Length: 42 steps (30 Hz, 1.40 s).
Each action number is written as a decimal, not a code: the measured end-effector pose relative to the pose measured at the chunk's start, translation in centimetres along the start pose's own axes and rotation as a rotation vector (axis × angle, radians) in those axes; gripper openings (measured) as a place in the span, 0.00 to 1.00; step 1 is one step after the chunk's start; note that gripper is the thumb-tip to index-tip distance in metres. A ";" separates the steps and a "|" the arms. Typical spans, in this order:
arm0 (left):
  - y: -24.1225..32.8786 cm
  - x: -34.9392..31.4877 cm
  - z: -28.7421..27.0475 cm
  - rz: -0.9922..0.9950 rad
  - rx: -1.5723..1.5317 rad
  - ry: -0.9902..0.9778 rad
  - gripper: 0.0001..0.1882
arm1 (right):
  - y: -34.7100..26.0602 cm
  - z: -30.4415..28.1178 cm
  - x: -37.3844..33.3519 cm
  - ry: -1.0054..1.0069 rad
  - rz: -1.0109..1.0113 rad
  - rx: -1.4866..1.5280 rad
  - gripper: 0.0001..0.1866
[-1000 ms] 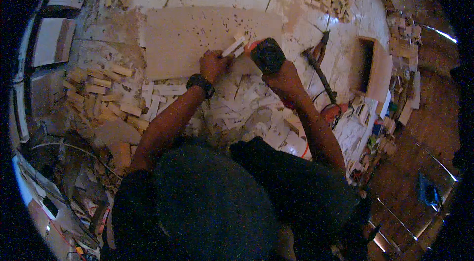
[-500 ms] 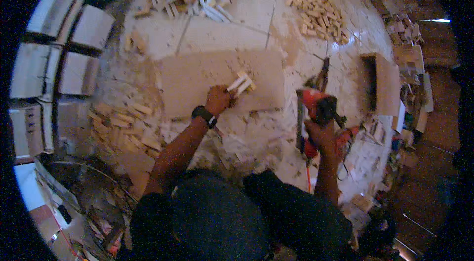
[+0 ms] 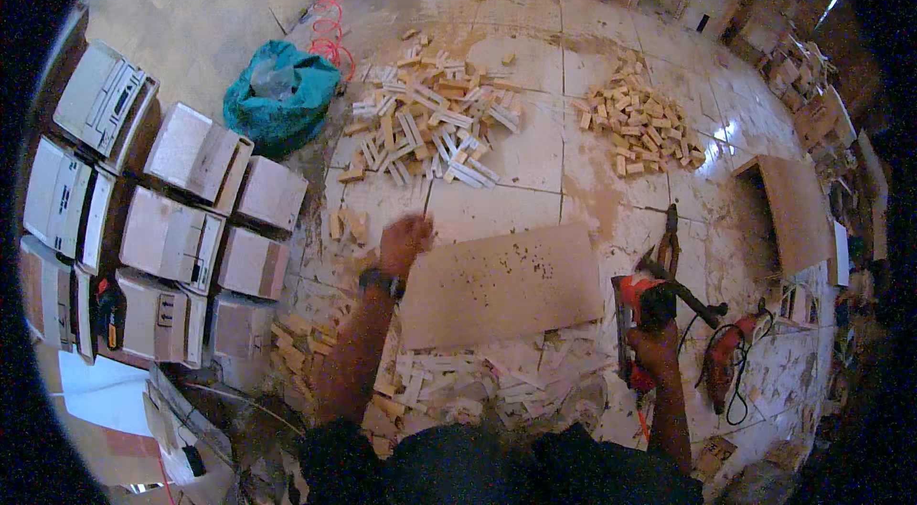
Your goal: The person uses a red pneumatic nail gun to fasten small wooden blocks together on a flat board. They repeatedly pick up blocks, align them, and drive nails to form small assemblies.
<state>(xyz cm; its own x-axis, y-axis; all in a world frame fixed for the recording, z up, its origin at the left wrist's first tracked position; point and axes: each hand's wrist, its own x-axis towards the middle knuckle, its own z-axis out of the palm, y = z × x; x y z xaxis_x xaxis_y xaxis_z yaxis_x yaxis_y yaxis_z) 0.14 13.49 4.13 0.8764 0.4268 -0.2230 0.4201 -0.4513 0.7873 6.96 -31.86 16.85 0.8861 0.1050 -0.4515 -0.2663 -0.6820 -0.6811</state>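
Note:
My left hand [image 3: 406,239] is just past the upper left corner of a flat brown cardboard sheet [image 3: 458,314]. Its fingers look loosely apart and somewhat blurred, with nothing visible in them. A dark watch [image 3: 382,282] is on that wrist. My right hand [image 3: 657,347] grips a red and black nail gun [image 3: 642,300], held upright beside the sheet's right edge. An orange hose [image 3: 643,424] runs down from it. Dark specks dot the cardboard. Ahead of my left hand lies a heap of joined wooden pieces [image 3: 420,128], some with white faces.
Small wooden blocks [image 3: 640,128] are heaped far right. A hammer [image 3: 683,287], pliers [image 3: 671,233] and a corded red power tool [image 3: 726,362] lie right of the nail gun. Stacked cartons [image 3: 172,237] line the left, near a green sack [image 3: 282,99]. An open cardboard box [image 3: 793,214] stands right.
My left hand held a small white-faced wooden piece over the cardboard; now it is off the sheet without it. The view has tilted up, showing more floor ahead. The nail gun stays in my right hand.

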 end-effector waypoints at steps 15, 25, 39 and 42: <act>-14.6 -25.0 -1.3 -0.311 0.607 0.159 0.38 | 5.7 1.4 3.5 -0.026 -0.208 0.131 0.14; -11.0 -18.9 -4.2 -0.123 0.895 -0.112 0.32 | 7.3 1.1 3.7 -0.067 -0.098 0.236 0.20; -8.3 -21.7 -3.9 0.373 0.558 -0.119 0.32 | 3.7 0.7 0.7 -0.141 -0.226 -0.058 0.13; -4.8 -21.5 -0.1 0.407 0.624 -0.061 0.33 | 4.7 0.5 0.0 -0.144 -0.259 -0.016 0.11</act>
<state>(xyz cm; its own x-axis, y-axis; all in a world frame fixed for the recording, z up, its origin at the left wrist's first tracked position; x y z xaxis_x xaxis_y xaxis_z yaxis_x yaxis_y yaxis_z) -20.76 6.60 5.20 0.9950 0.0951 -0.0291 0.0992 -0.9329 0.3461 5.51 -34.71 13.34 0.8605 0.3778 -0.3419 -0.0316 -0.6301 -0.7758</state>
